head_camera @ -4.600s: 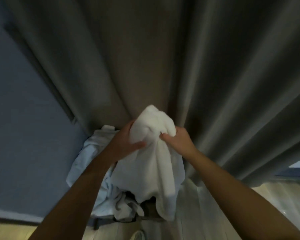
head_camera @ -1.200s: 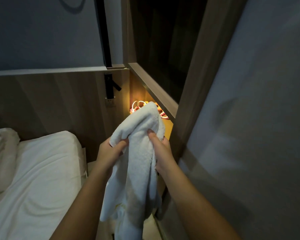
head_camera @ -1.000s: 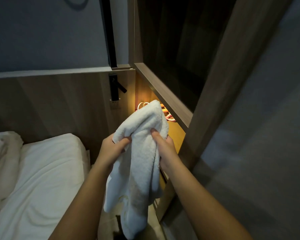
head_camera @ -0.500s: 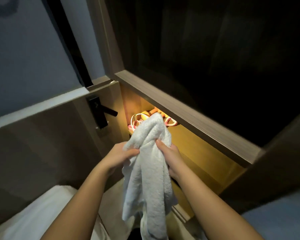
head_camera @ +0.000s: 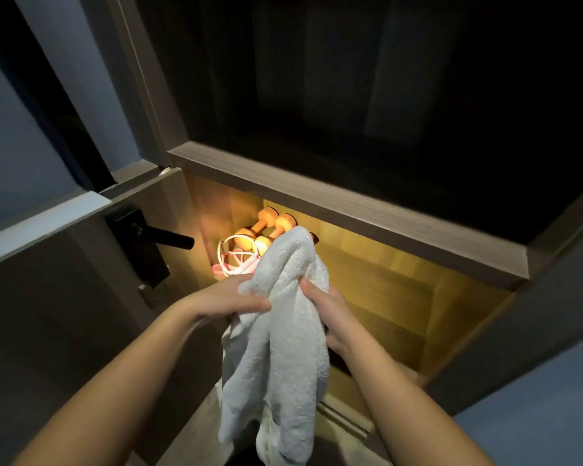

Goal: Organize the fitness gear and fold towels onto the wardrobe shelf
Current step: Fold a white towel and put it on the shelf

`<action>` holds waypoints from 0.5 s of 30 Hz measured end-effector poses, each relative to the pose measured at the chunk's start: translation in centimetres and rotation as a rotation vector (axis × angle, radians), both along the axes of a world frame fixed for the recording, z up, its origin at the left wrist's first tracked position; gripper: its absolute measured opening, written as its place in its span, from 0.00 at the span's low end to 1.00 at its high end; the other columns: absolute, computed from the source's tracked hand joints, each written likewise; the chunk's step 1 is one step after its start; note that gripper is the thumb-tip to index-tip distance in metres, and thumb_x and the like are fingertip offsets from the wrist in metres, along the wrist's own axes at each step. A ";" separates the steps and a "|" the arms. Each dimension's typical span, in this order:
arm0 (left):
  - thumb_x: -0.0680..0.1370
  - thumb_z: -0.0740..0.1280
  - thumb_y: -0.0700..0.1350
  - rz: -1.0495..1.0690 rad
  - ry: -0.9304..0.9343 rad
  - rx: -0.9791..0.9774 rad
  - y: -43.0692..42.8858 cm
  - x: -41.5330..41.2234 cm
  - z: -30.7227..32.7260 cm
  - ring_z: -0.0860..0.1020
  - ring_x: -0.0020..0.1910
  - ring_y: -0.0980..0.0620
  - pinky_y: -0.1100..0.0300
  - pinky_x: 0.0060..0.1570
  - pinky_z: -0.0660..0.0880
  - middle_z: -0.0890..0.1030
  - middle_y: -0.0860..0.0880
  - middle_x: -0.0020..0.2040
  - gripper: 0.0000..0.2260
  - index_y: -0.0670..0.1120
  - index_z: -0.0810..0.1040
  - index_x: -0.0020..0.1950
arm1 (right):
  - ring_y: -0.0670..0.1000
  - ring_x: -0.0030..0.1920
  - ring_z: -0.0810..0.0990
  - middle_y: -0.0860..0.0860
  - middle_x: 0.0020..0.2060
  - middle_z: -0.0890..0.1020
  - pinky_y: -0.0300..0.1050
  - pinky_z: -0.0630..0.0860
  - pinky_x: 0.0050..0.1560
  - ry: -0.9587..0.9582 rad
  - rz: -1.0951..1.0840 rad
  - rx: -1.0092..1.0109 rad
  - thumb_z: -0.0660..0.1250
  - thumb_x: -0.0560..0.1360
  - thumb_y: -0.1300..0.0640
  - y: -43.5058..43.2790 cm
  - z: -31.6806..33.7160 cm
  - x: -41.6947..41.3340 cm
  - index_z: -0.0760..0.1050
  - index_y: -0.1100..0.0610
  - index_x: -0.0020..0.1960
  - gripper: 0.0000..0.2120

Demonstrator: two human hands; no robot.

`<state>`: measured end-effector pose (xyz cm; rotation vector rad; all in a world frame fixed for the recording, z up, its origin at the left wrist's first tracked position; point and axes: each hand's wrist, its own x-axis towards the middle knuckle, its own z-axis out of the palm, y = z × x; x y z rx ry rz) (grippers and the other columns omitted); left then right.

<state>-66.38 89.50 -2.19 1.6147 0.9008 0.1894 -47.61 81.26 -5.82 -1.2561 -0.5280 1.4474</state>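
Gripping towel [head_camera: 283, 348] (both hands [head_camera: 224, 297] [head_camera: 332, 314]); shelf [head_camera: 384, 277] holds dumbbells [head_camera: 266, 225].

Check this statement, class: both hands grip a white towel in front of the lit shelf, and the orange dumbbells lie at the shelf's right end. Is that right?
One detail is wrong: in the head view the orange dumbbells lie at the left end of the lit shelf, not the right. The rest holds: left hand and right hand both grip the white towel in front of it.
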 end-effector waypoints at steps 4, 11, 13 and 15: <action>0.76 0.71 0.43 -0.005 -0.049 0.097 -0.1 -0.3 -4.2 0.81 0.54 0.54 0.64 0.50 0.77 0.83 0.54 0.54 0.13 0.50 0.77 0.60 | 0.55 0.52 0.84 0.55 0.52 0.85 0.52 0.81 0.52 -0.055 -0.024 0.083 0.67 0.78 0.53 -0.9 -2.9 -1.3 0.77 0.57 0.62 0.15; 0.65 0.71 0.48 0.094 -0.334 0.320 -3.7 -2.5 -11.1 0.82 0.41 0.57 0.62 0.41 0.77 0.85 0.54 0.40 0.13 0.47 0.81 0.48 | 0.51 0.54 0.83 0.52 0.54 0.84 0.52 0.77 0.60 -0.330 -0.234 0.260 0.68 0.77 0.48 -5.1 -8.1 -5.3 0.76 0.54 0.64 0.19; 0.65 0.70 0.47 0.139 -0.437 0.324 -5.5 -3.1 -11.2 0.80 0.37 0.58 0.63 0.38 0.76 0.84 0.54 0.37 0.10 0.47 0.81 0.44 | 0.48 0.58 0.81 0.50 0.60 0.81 0.49 0.76 0.61 -0.479 -0.302 0.322 0.68 0.77 0.48 -7.1 -8.1 -6.7 0.71 0.54 0.69 0.22; 0.65 0.70 0.47 0.182 -0.501 0.309 -6.9 -3.5 -10.2 0.80 0.38 0.53 0.60 0.40 0.76 0.83 0.50 0.39 0.09 0.47 0.81 0.43 | 0.46 0.60 0.78 0.49 0.65 0.76 0.46 0.75 0.62 -0.601 -0.316 0.325 0.68 0.77 0.47 -9.5 -7.6 -7.9 0.64 0.54 0.72 0.27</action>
